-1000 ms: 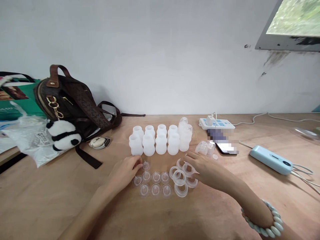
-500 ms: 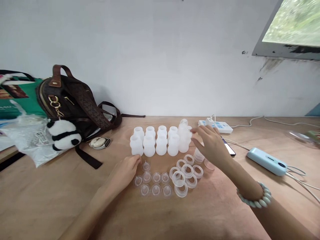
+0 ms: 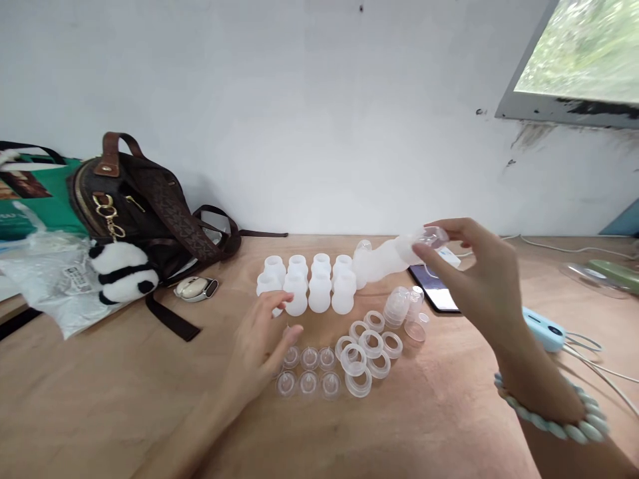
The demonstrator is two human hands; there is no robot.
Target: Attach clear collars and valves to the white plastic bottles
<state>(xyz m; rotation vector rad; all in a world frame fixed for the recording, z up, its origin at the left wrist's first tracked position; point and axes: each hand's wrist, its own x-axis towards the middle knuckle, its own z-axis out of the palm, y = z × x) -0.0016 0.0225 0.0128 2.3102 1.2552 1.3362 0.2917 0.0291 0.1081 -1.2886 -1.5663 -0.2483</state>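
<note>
My right hand (image 3: 474,273) is raised above the table, pinching the cap end of a white plastic bottle (image 3: 389,258) that hangs tilted over the right end of the bottle rows. Several more white bottles (image 3: 304,283) stand in two rows mid-table. My left hand (image 3: 264,342) hovers with loosely spread fingers just in front of them, over several clear nipples (image 3: 309,372), holding nothing. To the right of the nipples lie clear screw rings (image 3: 367,352) and a few clear caps (image 3: 404,307).
A brown bag (image 3: 144,206) with a panda toy (image 3: 122,273) and a plastic sack (image 3: 50,273) sit at the left. A mouse-like gadget (image 3: 196,287) lies near the bag. A phone (image 3: 435,289), a light-blue device (image 3: 546,329) and cables lie at the right.
My right hand left the rings, reached the rightmost bottle and lifted it up and to the right. My left hand rose slightly off the nipples and opened its fingers.
</note>
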